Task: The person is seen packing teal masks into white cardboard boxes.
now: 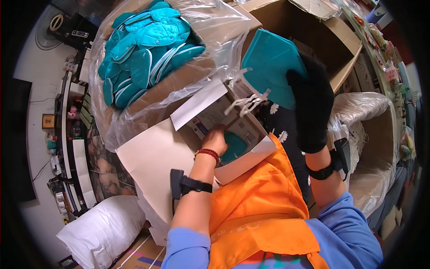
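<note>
My right hand (313,94), in a black glove, grips a teal folded face mask (271,58) by its right edge. White elastic straps (246,105) dangle from the mask over a small open white box (251,158). My left hand (216,140) is bare, with a red bead bracelet at the wrist. It reaches down into that box, beside another teal mask (234,147) lying inside. The fingertips of my left hand are hidden, and I cannot tell whether they hold anything. Printed packaging shows against the box's inner side.
A plastic-lined carton (179,83) heaped with teal mask pieces (148,49) stands at the far left. An open brown carton (309,27) is at the far right, and a plastic-lined box (374,152) is to the right. A white sack (105,233) lies at the near left.
</note>
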The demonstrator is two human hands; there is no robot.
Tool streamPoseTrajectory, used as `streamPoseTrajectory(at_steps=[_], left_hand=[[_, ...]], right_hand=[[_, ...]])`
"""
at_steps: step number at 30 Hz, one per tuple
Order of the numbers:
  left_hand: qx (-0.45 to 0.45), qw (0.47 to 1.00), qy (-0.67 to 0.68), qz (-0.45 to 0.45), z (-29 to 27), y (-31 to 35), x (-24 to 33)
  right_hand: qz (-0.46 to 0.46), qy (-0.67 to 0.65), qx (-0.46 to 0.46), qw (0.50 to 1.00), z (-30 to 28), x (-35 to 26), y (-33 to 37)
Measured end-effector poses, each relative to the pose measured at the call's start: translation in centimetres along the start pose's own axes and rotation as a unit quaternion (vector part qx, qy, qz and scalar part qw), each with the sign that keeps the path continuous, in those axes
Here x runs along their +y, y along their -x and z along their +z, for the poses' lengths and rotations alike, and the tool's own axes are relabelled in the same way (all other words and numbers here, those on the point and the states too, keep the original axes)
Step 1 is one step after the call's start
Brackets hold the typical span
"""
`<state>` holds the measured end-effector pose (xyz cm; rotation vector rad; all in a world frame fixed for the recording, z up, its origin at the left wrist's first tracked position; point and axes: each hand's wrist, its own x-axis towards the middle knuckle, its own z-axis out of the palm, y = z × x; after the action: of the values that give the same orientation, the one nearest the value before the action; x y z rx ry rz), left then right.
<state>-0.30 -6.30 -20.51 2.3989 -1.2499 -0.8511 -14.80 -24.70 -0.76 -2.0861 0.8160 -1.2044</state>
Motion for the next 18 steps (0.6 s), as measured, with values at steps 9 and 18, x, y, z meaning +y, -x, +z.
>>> streamPoseTrajectory(at_steps=[9,18], left_hand=[[-0.125,0.968,-0.191,-0.109,1.7,-1.3,-0.3],[-0.178,0.983,-0.030,-0.030,-0.8,1.3,1.7]], right_hand=[[0.098,-0.088,-0.057,0.990,-0.4,0.3,1.0],[0.170,-0.242,-0.147,0.944,0.8,-0.6,1.8]])
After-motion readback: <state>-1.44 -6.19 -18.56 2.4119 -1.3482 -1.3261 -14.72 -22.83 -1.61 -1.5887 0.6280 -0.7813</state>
